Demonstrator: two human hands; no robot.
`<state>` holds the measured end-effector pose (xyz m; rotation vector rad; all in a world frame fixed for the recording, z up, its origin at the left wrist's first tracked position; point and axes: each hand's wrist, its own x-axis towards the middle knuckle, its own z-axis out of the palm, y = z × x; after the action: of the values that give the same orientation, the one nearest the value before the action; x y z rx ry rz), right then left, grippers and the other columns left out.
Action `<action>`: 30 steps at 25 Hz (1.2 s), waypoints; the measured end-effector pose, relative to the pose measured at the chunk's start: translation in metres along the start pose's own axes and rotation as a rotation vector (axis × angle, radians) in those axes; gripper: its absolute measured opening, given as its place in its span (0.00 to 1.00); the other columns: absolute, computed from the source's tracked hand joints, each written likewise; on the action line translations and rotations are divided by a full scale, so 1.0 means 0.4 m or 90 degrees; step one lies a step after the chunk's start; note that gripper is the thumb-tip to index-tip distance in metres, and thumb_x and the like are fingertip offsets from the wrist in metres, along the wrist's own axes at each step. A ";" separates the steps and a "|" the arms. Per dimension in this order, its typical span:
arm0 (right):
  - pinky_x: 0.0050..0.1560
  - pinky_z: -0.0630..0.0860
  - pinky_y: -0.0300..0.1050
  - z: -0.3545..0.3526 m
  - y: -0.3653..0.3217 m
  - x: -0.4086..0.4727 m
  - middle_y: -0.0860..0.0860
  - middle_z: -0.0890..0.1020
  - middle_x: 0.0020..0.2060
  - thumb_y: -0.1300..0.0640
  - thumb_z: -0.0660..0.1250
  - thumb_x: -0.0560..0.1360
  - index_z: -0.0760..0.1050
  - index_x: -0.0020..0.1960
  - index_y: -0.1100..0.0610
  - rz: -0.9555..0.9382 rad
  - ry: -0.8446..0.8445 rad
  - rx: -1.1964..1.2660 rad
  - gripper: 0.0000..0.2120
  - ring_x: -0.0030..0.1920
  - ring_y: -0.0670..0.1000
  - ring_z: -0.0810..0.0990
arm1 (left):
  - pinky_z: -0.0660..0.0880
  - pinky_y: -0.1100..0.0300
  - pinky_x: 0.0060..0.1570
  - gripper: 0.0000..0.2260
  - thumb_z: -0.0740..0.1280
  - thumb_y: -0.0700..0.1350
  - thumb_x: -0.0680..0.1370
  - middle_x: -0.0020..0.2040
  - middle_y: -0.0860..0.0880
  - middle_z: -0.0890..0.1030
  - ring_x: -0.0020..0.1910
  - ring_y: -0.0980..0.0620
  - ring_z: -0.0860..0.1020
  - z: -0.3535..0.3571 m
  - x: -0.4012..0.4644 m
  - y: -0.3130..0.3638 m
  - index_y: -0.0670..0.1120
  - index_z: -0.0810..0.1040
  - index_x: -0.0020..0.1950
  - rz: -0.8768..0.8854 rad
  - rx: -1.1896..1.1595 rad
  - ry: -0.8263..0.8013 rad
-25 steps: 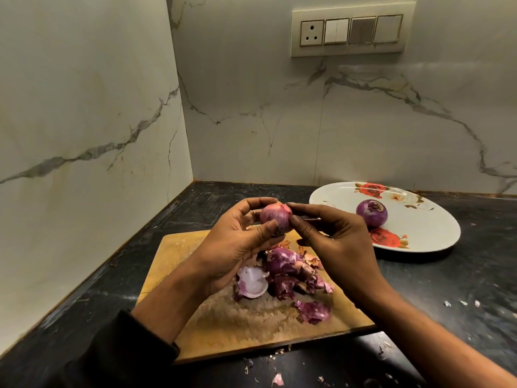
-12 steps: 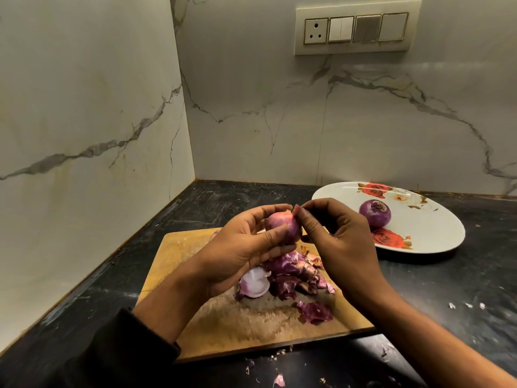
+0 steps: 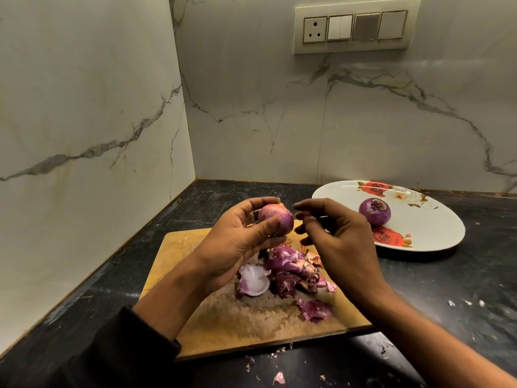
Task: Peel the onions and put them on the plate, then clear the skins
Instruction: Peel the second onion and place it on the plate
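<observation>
My left hand (image 3: pixel 237 247) grips a small red onion (image 3: pixel 275 219) above the wooden cutting board (image 3: pixel 181 247), thumb across its front. My right hand (image 3: pixel 344 247) hovers just right of the onion with curled fingers, fingertips a little apart from it. A thin grey blade (image 3: pixel 322 217) shows inside those fingers, most of it hidden. A heap of purple skins (image 3: pixel 291 270) and a pale onion layer (image 3: pixel 253 281) lie on the board under my hands. One peeled onion (image 3: pixel 375 211) sits on the white rose-patterned plate (image 3: pixel 436 219) at the right.
The board lies on a dark stone counter (image 3: pixel 447 289) in a corner between two marble walls. Small skin scraps (image 3: pixel 279 378) are scattered on the counter in front of the board and to its right. A switch panel (image 3: pixel 355 26) is on the back wall.
My right hand's fingertips have come off the onion's top and drawn slightly to the right. My left hand has kept hold of the onion and turned it a little.
</observation>
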<state>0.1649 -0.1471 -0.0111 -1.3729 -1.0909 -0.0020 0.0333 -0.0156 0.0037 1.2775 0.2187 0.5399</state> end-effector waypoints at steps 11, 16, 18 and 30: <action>0.38 0.81 0.43 0.008 0.010 0.005 0.50 0.84 0.46 0.60 0.72 0.74 0.84 0.56 0.55 0.018 -0.060 0.069 0.11 0.44 0.50 0.84 | 0.82 0.47 0.53 0.21 0.79 0.42 0.63 0.60 0.41 0.82 0.59 0.41 0.82 -0.012 0.007 -0.010 0.49 0.84 0.55 0.030 0.050 -0.006; 0.38 0.81 0.41 0.012 0.002 0.000 0.48 0.83 0.43 0.61 0.71 0.76 0.85 0.54 0.57 -0.024 -0.031 0.005 0.08 0.42 0.49 0.83 | 0.82 0.47 0.54 0.24 0.80 0.43 0.61 0.61 0.40 0.81 0.60 0.40 0.81 -0.009 0.004 -0.006 0.49 0.84 0.57 0.017 0.065 0.001; 0.37 0.80 0.39 0.012 0.000 0.001 0.49 0.83 0.42 0.61 0.71 0.77 0.84 0.52 0.58 -0.023 -0.005 0.009 0.06 0.39 0.48 0.83 | 0.82 0.50 0.52 0.24 0.78 0.39 0.64 0.61 0.41 0.81 0.59 0.40 0.81 -0.007 0.004 -0.003 0.47 0.83 0.60 0.007 0.037 -0.012; 0.50 0.80 0.35 0.008 0.016 -0.003 0.42 0.86 0.46 0.63 0.71 0.76 0.84 0.57 0.51 0.023 -0.058 -0.173 0.12 0.47 0.38 0.84 | 0.83 0.54 0.49 0.23 0.72 0.36 0.71 0.59 0.44 0.83 0.60 0.42 0.81 -0.016 0.009 0.004 0.47 0.80 0.65 0.021 -0.032 -0.024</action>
<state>0.1660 -0.1436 -0.0172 -1.6495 -1.1726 -0.0642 0.0330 -0.0083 0.0039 1.2437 0.1524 0.5464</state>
